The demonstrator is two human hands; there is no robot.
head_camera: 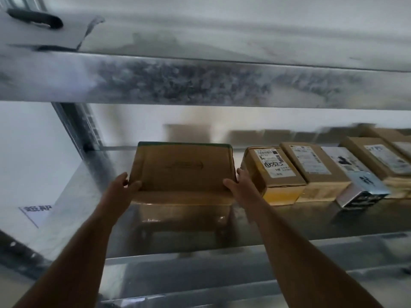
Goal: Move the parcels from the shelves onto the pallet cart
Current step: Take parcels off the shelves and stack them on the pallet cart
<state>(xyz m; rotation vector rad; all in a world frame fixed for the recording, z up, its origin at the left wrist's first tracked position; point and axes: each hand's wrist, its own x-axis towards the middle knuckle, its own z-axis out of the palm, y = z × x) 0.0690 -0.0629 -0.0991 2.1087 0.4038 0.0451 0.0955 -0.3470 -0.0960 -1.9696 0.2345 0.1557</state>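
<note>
From the head view, a flat brown cardboard parcel with a green back edge sits on the shiny metal shelf. The left hand and right hand hold its two near corners, fingers wrapped around them. Just right, a row of labelled parcels stands close together.

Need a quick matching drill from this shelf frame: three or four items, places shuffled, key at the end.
1. left hand
2. right hand
3. box marked 0325
4. green-edged carton

a. grips carton's right near corner
b. leftmost parcel on the shelf
c. just right of the carton
d. grips carton's left near corner

Pairs: 1-d, 2-a, 3-c, 4-b
</note>
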